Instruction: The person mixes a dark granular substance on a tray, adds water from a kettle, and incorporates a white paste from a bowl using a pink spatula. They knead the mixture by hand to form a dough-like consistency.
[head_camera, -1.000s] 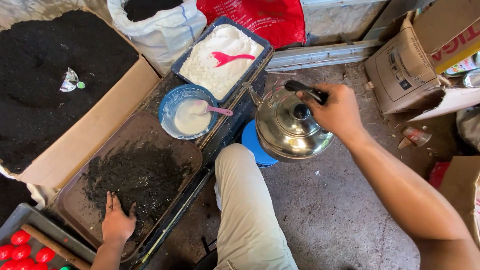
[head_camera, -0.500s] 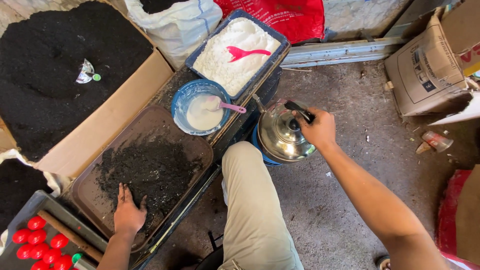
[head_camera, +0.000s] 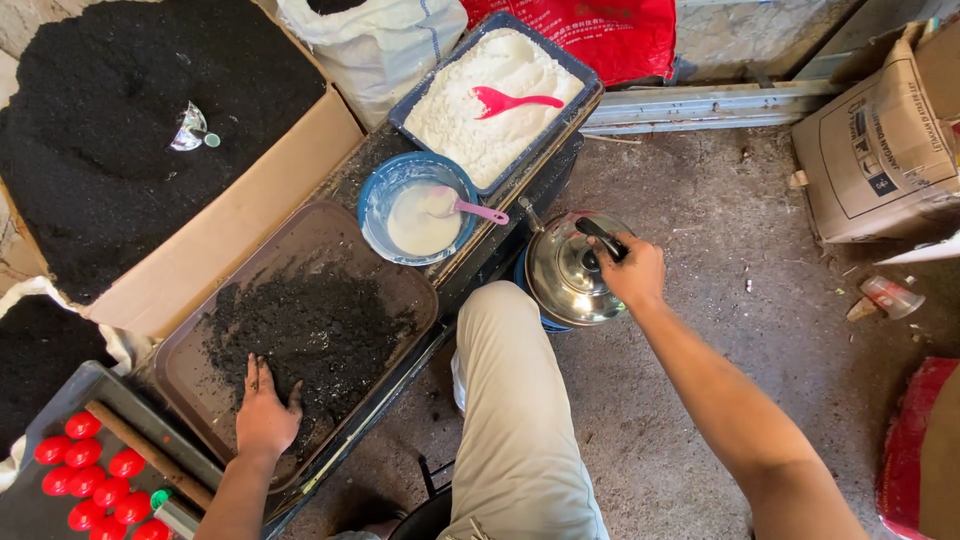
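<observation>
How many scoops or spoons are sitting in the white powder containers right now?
2. A red scoop lies on the powder in the blue rectangular tray. A pink-handled spoon rests in the round blue bowl. Others could be buried in powder.

Kettle (head_camera: 572, 272) right of the bowl (head_camera: 415, 208), apparently on a stool; powder tray (head_camera: 300, 330) left, flour tray (head_camera: 495, 95) behind.

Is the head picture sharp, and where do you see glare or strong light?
Head view: mostly sharp; daylight is soft, shadows weak. Glare sits on the steel kettle under the right hand; the white powder tray is bright. Edges bend slightly, like a wide lens.
</observation>
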